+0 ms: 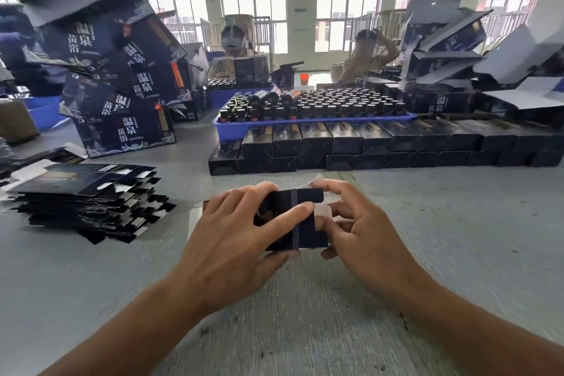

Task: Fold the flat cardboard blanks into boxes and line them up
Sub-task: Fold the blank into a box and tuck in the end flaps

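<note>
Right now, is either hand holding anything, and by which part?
Both hold one dark cardboard box. The left hand grips its left part, fingers across the top face; the right hand pinches the flaps at its right end.

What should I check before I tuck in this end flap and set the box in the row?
1. Left hand grips the dark box: ok.
2. Right hand at the open end, fingers on the flaps: ok.
3. End flap closed: not ok, pale flap still out.
4. Far end of box closed: cannot tell, hidden.
5. Row of finished boxes ahead to join: ok.
6. Stack of flat blanks within view at left: ok.
</note>
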The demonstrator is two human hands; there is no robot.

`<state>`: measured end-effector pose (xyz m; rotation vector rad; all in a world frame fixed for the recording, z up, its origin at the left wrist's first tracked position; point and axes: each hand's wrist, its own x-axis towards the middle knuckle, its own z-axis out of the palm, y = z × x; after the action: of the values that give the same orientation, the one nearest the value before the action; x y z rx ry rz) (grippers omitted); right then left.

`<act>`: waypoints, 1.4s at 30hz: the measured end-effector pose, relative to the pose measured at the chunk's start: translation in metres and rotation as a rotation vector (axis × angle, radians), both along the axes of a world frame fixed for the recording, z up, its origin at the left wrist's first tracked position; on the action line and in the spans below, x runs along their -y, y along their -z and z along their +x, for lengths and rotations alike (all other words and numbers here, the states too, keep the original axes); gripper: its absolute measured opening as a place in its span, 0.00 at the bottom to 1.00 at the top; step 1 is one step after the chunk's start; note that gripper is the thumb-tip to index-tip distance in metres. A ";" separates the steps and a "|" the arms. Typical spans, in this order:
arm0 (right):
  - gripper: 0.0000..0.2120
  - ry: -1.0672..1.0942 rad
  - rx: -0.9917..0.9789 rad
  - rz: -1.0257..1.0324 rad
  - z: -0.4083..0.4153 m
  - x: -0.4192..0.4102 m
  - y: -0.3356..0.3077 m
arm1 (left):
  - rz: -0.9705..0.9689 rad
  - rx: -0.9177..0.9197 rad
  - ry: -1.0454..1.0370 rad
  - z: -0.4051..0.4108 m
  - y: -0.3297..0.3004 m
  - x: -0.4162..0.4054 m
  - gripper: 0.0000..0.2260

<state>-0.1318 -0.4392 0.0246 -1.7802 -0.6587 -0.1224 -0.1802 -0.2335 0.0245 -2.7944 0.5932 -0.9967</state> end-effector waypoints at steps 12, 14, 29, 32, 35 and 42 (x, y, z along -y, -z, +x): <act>0.28 0.041 0.177 -0.061 -0.007 0.000 -0.002 | -0.123 0.007 0.057 -0.007 -0.005 -0.002 0.29; 0.29 0.056 0.224 -0.090 -0.008 -0.001 -0.002 | -0.138 0.015 0.056 -0.007 -0.005 -0.003 0.30; 0.28 0.101 0.244 -0.043 -0.010 0.000 -0.002 | -0.139 0.095 0.100 -0.003 -0.002 -0.002 0.28; 0.20 0.109 0.291 -0.097 -0.010 0.000 -0.001 | -0.136 0.102 0.104 -0.003 -0.002 -0.002 0.27; 0.16 0.124 0.329 -0.128 -0.010 -0.001 -0.001 | -0.138 0.122 0.112 -0.003 -0.001 -0.002 0.25; 0.15 0.104 0.337 -0.224 -0.011 0.000 -0.003 | -0.104 0.130 0.098 -0.001 0.001 -0.003 0.24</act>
<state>-0.1428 -0.4395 0.0277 -2.0316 -0.8450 -0.4419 -0.1813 -0.2305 0.0240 -2.7839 0.6853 -1.2527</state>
